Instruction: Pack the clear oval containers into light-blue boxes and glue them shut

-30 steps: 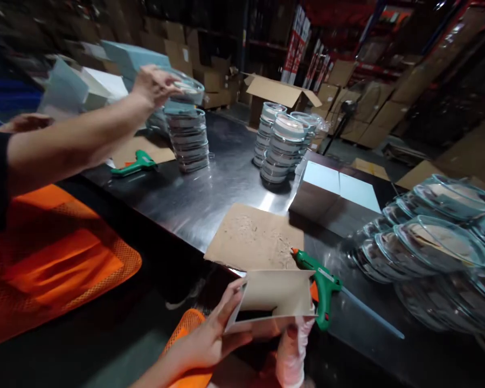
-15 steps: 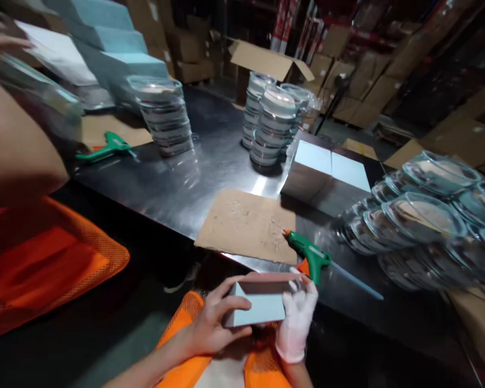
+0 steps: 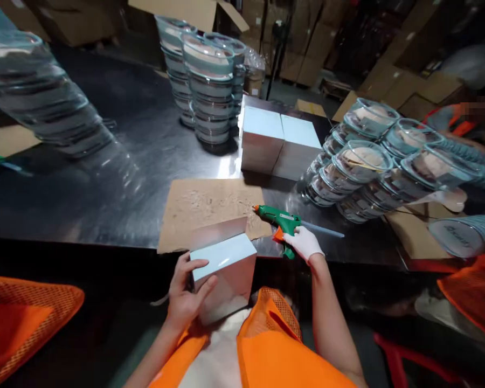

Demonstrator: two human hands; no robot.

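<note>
**A dim warehouse around a steel table**

A dark, polished metal table (image 3: 117, 178) fills the middle of the view and throws back a bright patch of overhead light near its centre. Behind it, brown cardboard cartons (image 3: 404, 89) are stacked along the far side, one large carton (image 3: 194, 12) standing open at the table's far edge. The floor (image 3: 291, 89) between the cartons is dark and bare. The room beyond is poorly lit, and its walls cannot be made out.
</note>
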